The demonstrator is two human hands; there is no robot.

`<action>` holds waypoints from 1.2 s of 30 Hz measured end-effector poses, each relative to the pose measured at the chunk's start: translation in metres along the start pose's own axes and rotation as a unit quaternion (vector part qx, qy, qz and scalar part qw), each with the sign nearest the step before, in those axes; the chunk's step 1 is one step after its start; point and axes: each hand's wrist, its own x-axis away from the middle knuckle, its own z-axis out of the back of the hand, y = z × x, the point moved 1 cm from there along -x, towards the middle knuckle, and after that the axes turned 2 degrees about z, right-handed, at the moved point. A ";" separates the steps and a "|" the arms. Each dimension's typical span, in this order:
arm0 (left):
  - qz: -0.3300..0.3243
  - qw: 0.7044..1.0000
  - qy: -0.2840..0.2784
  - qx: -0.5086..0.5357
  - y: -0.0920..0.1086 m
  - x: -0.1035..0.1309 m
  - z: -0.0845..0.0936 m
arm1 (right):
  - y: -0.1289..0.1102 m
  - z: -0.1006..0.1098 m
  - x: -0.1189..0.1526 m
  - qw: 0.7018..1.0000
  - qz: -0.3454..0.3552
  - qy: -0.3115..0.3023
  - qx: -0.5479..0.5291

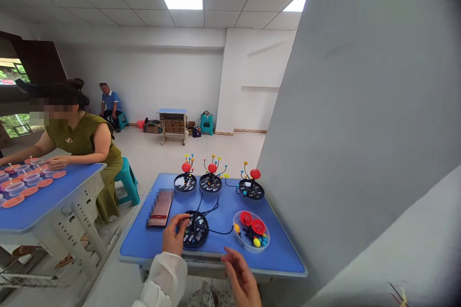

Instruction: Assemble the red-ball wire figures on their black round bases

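Observation:
A planet model with a round black base (195, 237) lies near the front of the blue table, thin black rods spreading from its hub, one towards the tub. My left hand (175, 235) is closed in a pinch at the hub's left side; the exact part between the fingertips is hidden. At the table's front edge my right hand (242, 276) is open, fingers loosely curled and apart, holding nothing visible. To its upper right, a clear round tub (251, 248) contains red half-shells (258, 226), a yellow ball (257, 242), small blue balls and black pieces.
Three assembled models with red centres, a left one (185, 182), a middle one (211, 183) and a right one (251, 189), line the table's back. A phone (160, 208) lies left. A grey wall (360, 105) borders the right. Another person (82, 139) works at a left table (77, 177).

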 end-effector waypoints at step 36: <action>-0.006 0.982 0.106 -0.156 0.001 -0.001 -0.040 | 0.025 0.002 0.009 1.000 -0.024 0.015 -0.007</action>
